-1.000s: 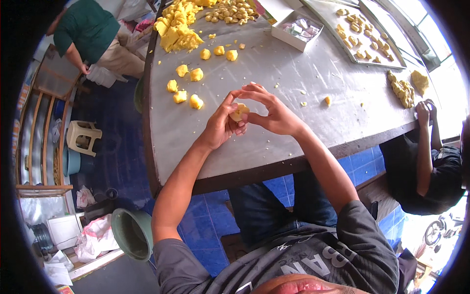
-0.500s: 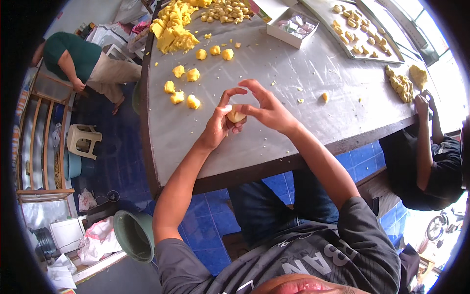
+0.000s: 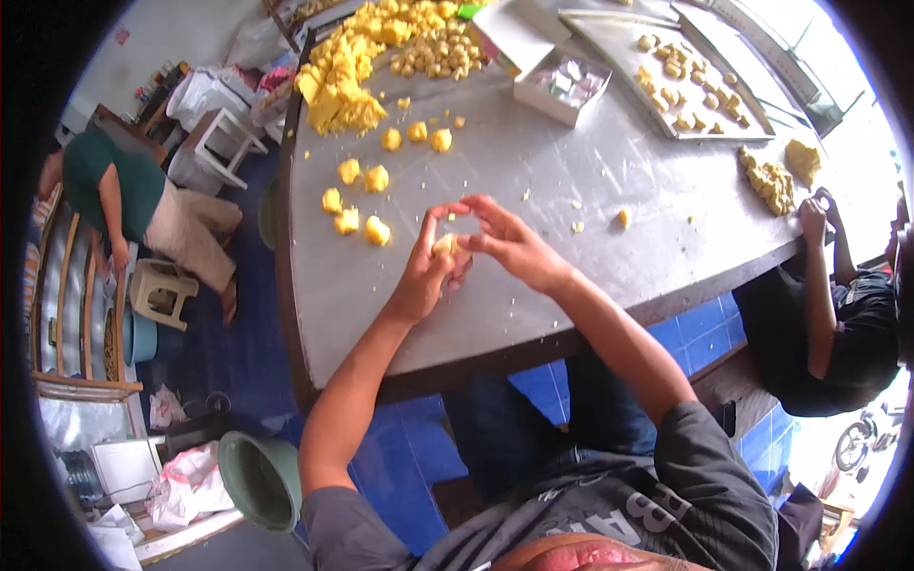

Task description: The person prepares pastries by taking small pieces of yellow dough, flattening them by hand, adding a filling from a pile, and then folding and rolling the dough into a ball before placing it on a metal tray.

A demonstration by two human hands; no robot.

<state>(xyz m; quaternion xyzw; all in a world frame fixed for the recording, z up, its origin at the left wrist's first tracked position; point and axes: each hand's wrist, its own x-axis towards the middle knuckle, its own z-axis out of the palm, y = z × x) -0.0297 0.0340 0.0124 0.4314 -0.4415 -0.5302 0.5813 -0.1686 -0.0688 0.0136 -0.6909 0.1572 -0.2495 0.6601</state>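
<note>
My left hand (image 3: 425,271) cradles a pale yellow dough piece (image 3: 445,244), with its fingers curled round it. My right hand (image 3: 519,252) presses at the same piece with its thumb while its forefingers arch over the left hand. Both are above the steel table (image 3: 371,300). Beyond and left of them lie several small yellow dough lumps (image 3: 376,178); a lone small lump (image 3: 625,218) lies to the right.
A large dough mound (image 3: 338,86), small pieces (image 3: 438,57), an open box (image 3: 557,100) and a tray (image 3: 712,133) occupy the back. A seated person (image 3: 819,333) has hands by tan dough (image 3: 766,181). At left, a stooping person (image 3: 133,190) is near a stool (image 3: 164,290).
My hands and the dough piece sit slightly lower in the picture, as does much of the tabletop's near part. The person at left has bent down and moved further left, beside the stool.
</note>
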